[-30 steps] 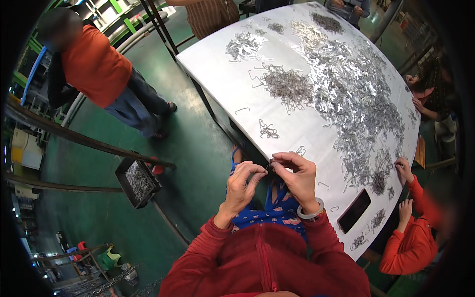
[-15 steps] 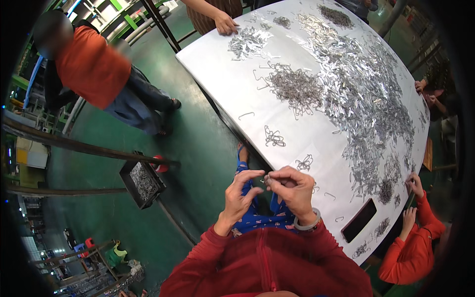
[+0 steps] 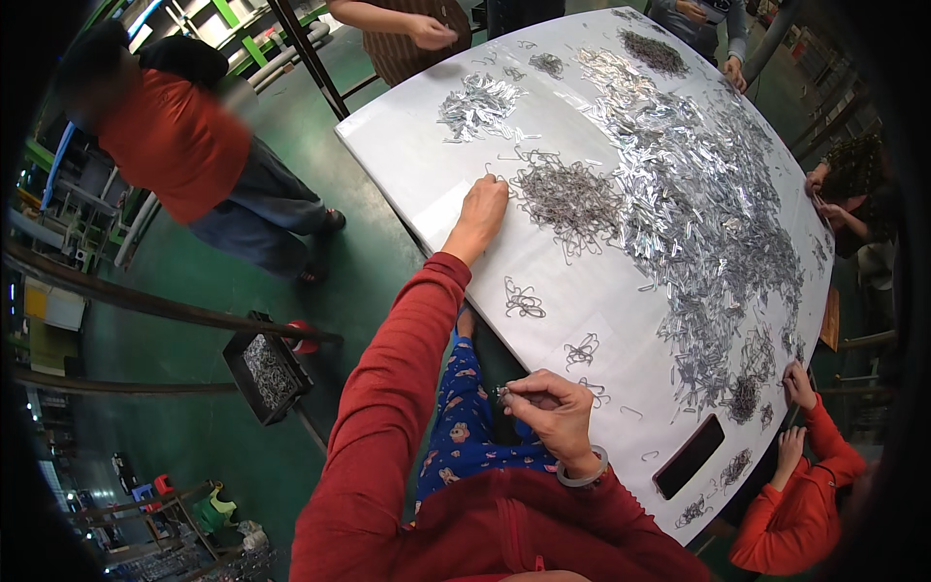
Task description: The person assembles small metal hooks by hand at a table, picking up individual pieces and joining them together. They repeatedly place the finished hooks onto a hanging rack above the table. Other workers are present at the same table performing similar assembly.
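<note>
My left hand (image 3: 482, 211) reaches out over the white table (image 3: 407, 179), its fingers drawn together at the left edge of a pile of bent wire hooks (image 3: 567, 199). A thin curved wire shows right at those fingertips, and the fingers seem to pinch it. Close to my body, my right hand (image 3: 555, 415) is closed in a pinch beside the table edge. A small shiny metal piece (image 3: 501, 392) sticks out between its thumb and fingers, too small to name further. Loose wire hooks (image 3: 524, 300) lie on the table between my hands.
A large heap of flat silvery metal strips (image 3: 698, 204) covers the table's middle. A black phone (image 3: 689, 456) lies near the right. Co-workers' hands (image 3: 800, 386) rest at the table edges. A black bin (image 3: 267, 373) with metal parts stands on the floor; a person in orange (image 3: 179, 136) stands left.
My left hand has left my right hand and stretched forward to the hook pile. My right hand has lowered slightly, still pinching. The far co-worker's hand has lifted off the strips.
</note>
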Demonstrator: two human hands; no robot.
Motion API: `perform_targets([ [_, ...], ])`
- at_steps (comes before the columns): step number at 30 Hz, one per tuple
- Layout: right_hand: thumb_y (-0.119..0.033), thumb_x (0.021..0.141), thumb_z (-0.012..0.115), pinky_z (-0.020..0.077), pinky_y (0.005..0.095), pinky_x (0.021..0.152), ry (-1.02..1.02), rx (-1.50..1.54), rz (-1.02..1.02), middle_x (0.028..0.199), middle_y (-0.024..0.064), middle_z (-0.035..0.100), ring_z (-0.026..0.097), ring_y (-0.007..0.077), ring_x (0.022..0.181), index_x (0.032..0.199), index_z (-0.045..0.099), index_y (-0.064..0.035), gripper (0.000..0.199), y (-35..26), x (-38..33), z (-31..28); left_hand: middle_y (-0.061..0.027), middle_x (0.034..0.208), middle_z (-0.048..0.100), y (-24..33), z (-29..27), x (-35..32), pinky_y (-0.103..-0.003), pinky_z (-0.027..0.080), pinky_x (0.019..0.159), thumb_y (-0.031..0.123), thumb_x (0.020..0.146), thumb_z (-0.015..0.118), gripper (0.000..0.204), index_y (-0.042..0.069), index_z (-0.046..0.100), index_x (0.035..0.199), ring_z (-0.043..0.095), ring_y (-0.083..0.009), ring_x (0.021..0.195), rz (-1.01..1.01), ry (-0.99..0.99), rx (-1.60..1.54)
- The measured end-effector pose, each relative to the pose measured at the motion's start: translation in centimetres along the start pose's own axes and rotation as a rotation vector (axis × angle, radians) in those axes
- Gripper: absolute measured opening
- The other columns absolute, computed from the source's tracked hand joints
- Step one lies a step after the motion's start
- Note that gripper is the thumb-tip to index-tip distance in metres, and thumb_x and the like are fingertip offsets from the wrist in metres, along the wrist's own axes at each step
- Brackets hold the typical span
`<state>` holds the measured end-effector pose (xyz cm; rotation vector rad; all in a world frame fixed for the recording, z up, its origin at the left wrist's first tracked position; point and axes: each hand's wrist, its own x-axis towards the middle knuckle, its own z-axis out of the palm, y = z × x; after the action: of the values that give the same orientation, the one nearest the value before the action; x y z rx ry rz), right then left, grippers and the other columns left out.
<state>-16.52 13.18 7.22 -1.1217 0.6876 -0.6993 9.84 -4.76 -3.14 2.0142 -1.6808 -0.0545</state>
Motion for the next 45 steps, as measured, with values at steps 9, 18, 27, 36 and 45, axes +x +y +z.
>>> perform_targets([
  [9, 0.012, 0.081, 0.066, 0.0555, 0.0220, 0.071, -0.001, -0.033, -0.058, 0.089, 0.0103, 0.066, 0.066, 0.0133, 0.077, 0.095, 0.069, 0.0078, 0.015, -0.1, -1.5, 0.0, -0.0144, 0.081, 0.063, 5.5, -6.8, -10.3, -0.033, 0.051, 0.060, 0.009, 0.095, 0.056, 0.014, -0.003, 0.062, 0.101, 0.063, -0.0205, 0.061, -0.048, 0.165, -0.534],
  [18, 0.012, 0.083, 0.066, 0.0536, 0.0227, 0.066, 0.083, -0.111, -0.150, 0.083, 0.0086, 0.066, 0.065, 0.0129, 0.071, 0.091, 0.067, 0.0069, 0.010, -0.8, -2.1, 0.3, -0.0093, 0.095, 0.060, 14.6, -17.4, -24.9, -0.032, 0.048, 0.081, 0.006, 0.092, 0.060, 0.007, 0.002, 0.061, 0.098, 0.061, -0.0203, 0.089, 0.008, 0.167, -0.870],
  [27, 0.012, 0.081, 0.067, 0.0510, 0.0218, 0.068, 0.103, -0.193, -0.282, 0.082, 0.0071, 0.065, 0.063, 0.0125, 0.073, 0.092, 0.068, 0.0062, 0.013, -1.6, -3.1, 0.5, -0.0118, 0.101, 0.055, 16.0, -15.9, -25.4, -0.037, 0.045, 0.086, 0.001, 0.087, 0.060, 0.010, 0.000, 0.056, 0.096, 0.053, -0.0288, 0.099, 0.073, 0.295, -0.776],
  [36, 0.006, 0.077, 0.073, 0.0495, 0.0239, 0.065, 0.147, -0.425, -0.476, 0.082, 0.0097, 0.069, 0.065, 0.0133, 0.072, 0.105, 0.072, -0.0014, 0.029, -1.2, -2.9, -1.2, -0.0110, 0.101, 0.069, 16.7, -14.1, -26.9, -0.029, 0.051, 0.084, 0.002, 0.096, 0.055, 0.008, 0.002, 0.060, 0.103, 0.065, -0.0159, 0.094, -0.140, 0.298, -0.932],
  [45, -0.011, 0.089, 0.061, 0.0512, 0.0321, 0.065, 0.369, -0.961, -0.399, 0.083, 0.0123, 0.071, 0.065, 0.0202, 0.067, 0.098, 0.072, 0.0002, 0.019, -1.8, 12.6, -18.9, -0.0138, 0.095, 0.066, 14.8, -13.6, -26.2, -0.031, 0.052, 0.084, 0.001, 0.097, 0.055, 0.004, -0.001, 0.055, 0.100, 0.064, -0.0183, 0.089, -0.179, 0.209, -0.990],
])
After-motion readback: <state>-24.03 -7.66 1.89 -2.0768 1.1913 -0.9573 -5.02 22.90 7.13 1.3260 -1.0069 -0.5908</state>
